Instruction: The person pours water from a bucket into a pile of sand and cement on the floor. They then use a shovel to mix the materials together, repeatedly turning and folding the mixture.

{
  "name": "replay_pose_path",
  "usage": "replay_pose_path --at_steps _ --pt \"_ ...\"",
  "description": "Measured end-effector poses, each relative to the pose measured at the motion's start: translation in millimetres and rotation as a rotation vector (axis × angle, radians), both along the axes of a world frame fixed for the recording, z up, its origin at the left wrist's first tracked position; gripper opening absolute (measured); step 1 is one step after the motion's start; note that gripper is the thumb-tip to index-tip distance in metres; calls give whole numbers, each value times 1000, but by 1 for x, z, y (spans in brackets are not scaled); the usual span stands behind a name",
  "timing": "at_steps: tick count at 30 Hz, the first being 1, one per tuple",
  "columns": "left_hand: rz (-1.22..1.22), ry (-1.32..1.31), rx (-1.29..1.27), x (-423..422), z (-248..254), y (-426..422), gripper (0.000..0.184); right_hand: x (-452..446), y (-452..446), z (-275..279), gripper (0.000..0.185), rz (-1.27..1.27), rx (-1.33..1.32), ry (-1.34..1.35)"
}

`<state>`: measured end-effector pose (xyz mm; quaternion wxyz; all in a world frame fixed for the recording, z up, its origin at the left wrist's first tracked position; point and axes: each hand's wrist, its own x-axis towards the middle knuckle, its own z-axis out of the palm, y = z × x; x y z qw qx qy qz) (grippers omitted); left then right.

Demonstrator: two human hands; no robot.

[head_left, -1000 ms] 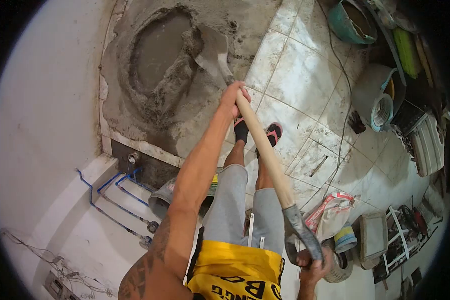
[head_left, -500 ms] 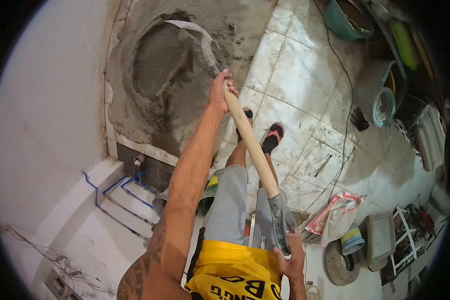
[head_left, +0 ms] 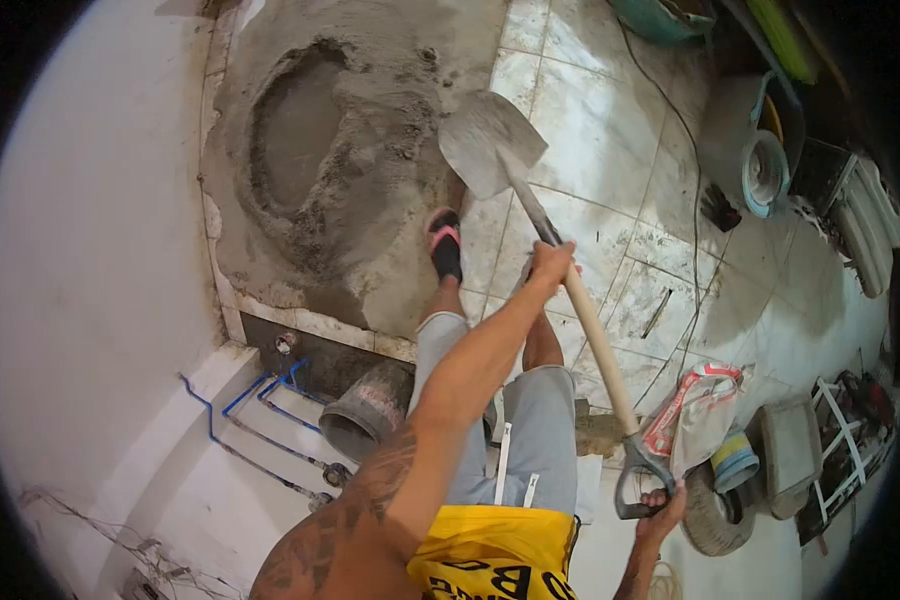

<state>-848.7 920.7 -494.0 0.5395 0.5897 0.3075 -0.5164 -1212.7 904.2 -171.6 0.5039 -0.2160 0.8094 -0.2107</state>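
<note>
A shovel (head_left: 598, 335) with a wooden shaft slants across my legs. My left hand (head_left: 553, 268) is wrapped round the shaft close to its metal neck. At the lower right, my right hand (head_left: 662, 508) holds the dark D-shaped grip, its fingers partly inside the loop. The broad grey blade (head_left: 488, 142) is over the edge between the tiles and the wet mortar. No load is visible on it. A heap of mortar (head_left: 345, 190) surrounds an oval pool (head_left: 298, 135) of grey liquid at the upper left.
A black bucket (head_left: 367, 408) lies beside blue pipes (head_left: 210, 415) at the left. On the right are a sack (head_left: 698, 410), a tyre (head_left: 715, 515), a basin (head_left: 665, 18), a black glove (head_left: 719, 207) and a cable (head_left: 692, 130) across the tiles.
The blade has moved from the mortar heap rightward to the tile edge. Both hands have shifted right with the shovel, still on it. One foot has moved left, nearer the mortar.
</note>
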Motion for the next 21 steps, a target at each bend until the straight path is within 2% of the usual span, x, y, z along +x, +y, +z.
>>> replay_pose_path --at_steps 3,4,6,13,16,19,21 --pt "-59 84 76 -43 -32 -7 33 -17 -24 0 28 -1 21 108" --pt "-65 115 85 -54 -43 -9 35 -15 -31 1 30 78 -9 116" --pt "-32 148 34 -62 -55 -10 40 -19 -43 -2 31 76 -7 122" --pt "-30 135 21 -16 -63 -8 38 32 -56 -17 33 29 62 188" --pt "-72 139 0 18 -70 -8 36 42 -64 -28 25 42 71 143" --pt "12 113 -8 62 -101 -3 53 99 -78 -51 31 48 121 125" --pt "59 42 36 112 -111 1 35 94 -88 -84 31 101 229 -220"
